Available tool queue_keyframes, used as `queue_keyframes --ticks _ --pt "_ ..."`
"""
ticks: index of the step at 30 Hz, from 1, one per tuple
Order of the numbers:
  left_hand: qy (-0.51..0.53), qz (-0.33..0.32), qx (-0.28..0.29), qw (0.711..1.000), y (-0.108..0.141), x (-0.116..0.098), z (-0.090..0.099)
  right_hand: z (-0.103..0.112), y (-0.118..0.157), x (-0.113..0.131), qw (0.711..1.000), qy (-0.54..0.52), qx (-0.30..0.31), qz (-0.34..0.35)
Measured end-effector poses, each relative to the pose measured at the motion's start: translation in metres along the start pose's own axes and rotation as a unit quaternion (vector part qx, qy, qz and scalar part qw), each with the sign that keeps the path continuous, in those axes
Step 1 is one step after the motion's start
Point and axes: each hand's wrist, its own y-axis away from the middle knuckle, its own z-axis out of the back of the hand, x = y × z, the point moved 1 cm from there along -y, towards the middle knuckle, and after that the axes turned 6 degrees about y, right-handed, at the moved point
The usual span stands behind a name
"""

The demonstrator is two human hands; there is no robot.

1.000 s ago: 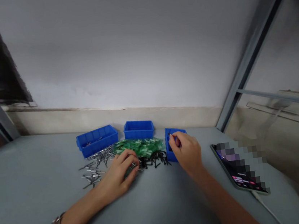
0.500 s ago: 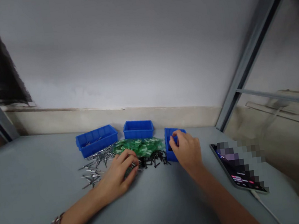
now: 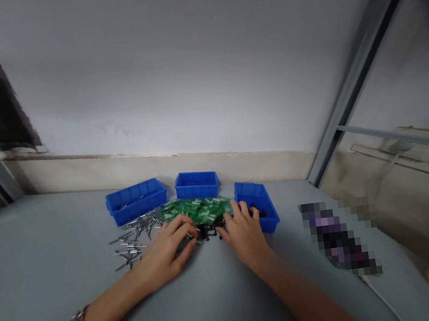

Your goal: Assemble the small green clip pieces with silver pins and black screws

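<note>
My left hand (image 3: 174, 246) rests at the near side of the pile, fingers curled and thumb drawn in near them; what is inside the curl I cannot make out. Silver pin-like metal pieces, possibly rivets (image 3: 130, 254), lie scattered to its left. Just beyond is a heap of small green plastic packets (image 3: 201, 210). My right hand (image 3: 245, 235) lies with fingers spread over the small black screws (image 3: 209, 231), touching or close to them, and covers part of them. Beside it stands a blue bin (image 3: 271, 221) holding some black pieces.
A blue bin (image 3: 138, 206) with a few silver pieces stands at the back left. Another blue bin (image 3: 197, 190) is against the wall in the middle. On the right lies a phone, blurred out, with a white cable (image 3: 384, 298). A metal post (image 3: 324, 147) rises at the back right.
My right hand has moved left from above the right blue bin down to the black screws, and its fingers have spread. The left hand keeps its place. The view has shifted slightly.
</note>
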Motion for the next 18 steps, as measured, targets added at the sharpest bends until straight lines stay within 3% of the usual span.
queue_keyframes --ticks 18 --pt "-0.005 -0.005 -0.005 1.000 -0.0011 0.0008 -0.0006 -0.0059 0.0022 -0.0009 1.000 0.002 0.030 0.002"
